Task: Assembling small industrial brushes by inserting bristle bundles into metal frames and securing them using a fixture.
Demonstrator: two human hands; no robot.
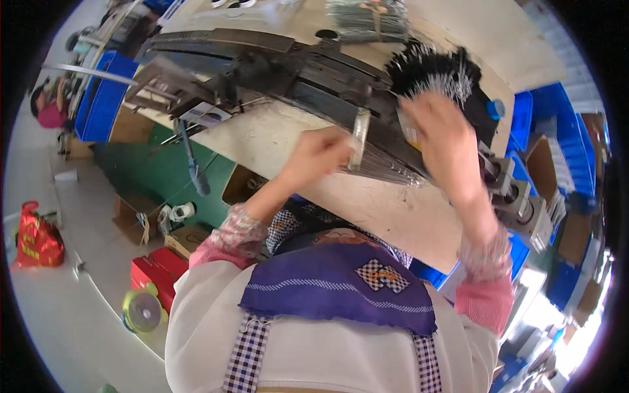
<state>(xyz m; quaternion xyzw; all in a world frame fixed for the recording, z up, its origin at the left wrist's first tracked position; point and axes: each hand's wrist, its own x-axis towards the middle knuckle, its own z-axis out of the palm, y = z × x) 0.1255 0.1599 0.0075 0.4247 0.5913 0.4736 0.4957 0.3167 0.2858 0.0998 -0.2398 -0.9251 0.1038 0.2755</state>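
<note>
Purple cloth fills six o'clock, closest of all. Beyond it, between two and three o'clock, thin wires fan out over the counter beside the machine. They look light, springy and slick, likelier to bend than break; mid-length, several pinched together, seems the surest hold. The left hand, at twelve o'clock, curls its fingers at the pale strip; the right hand, at two, curls near the black pile. Both blur, so I cannot tell whether either grip is closed on anything. Counted: two hands, one machine, one pale strip, one fan of wires, one black pile at half past one, one tied grey bundle near half past twelve, one blue cap at two. Single wires are too fine to count.
</note>
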